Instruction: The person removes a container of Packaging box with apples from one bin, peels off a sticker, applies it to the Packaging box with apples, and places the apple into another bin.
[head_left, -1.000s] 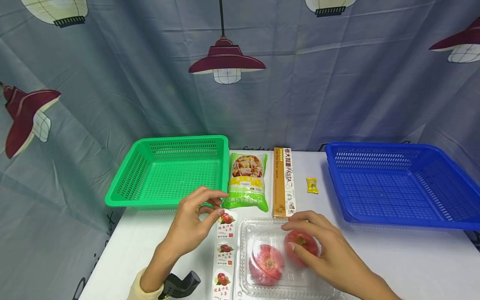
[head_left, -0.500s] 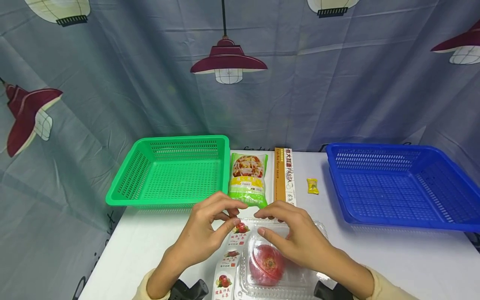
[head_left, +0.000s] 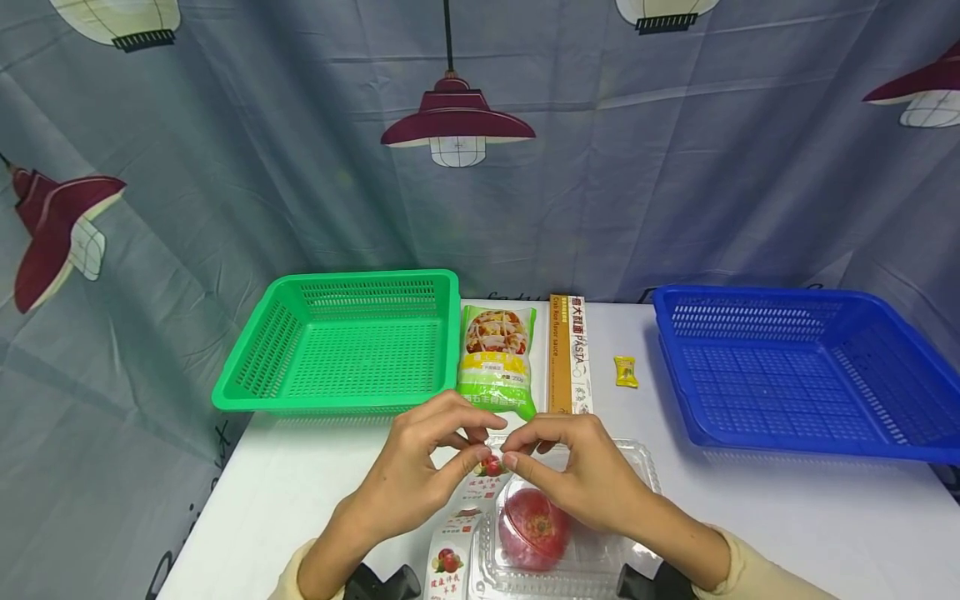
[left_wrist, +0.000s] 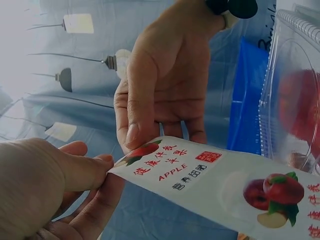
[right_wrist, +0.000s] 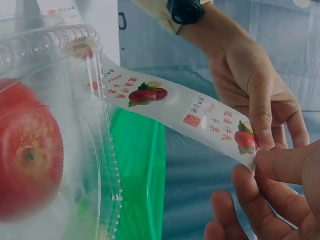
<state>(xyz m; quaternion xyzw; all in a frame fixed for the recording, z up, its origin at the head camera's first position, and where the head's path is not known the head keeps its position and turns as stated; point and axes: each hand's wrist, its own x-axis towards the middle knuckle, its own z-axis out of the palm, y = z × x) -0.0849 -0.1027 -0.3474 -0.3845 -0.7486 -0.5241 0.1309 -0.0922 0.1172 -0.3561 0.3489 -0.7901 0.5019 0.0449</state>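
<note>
A white label strip (head_left: pixel 480 485) printed with apples runs off the left side of a clear plastic clamshell (head_left: pixel 637 471) that holds a red apple (head_left: pixel 534 527). My left hand (head_left: pixel 474 452) and right hand (head_left: pixel 514 458) meet above the box's far left corner and both pinch the strip's free end, which is raised. In the left wrist view the left hand (left_wrist: pixel 102 170) pinches the tip of the strip (left_wrist: pixel 215 182) while the right hand's thumb (left_wrist: pixel 136 132) presses on it. The right wrist view shows the strip (right_wrist: pixel 170 100) taut from the clamshell (right_wrist: pixel 65 50) to both hands.
A green basket (head_left: pixel 247 387) stands at the back left and a blue basket (head_left: pixel 678 412) at the back right. Between them lie a green noodle bag (head_left: pixel 497 357), a long pasta box (head_left: pixel 568 350) and a small yellow candy (head_left: pixel 624 371). A curtain hangs behind.
My right hand left the apple in the clamshell and came over to the strip's end. My left hand moved right with the strip, lifting its end.
</note>
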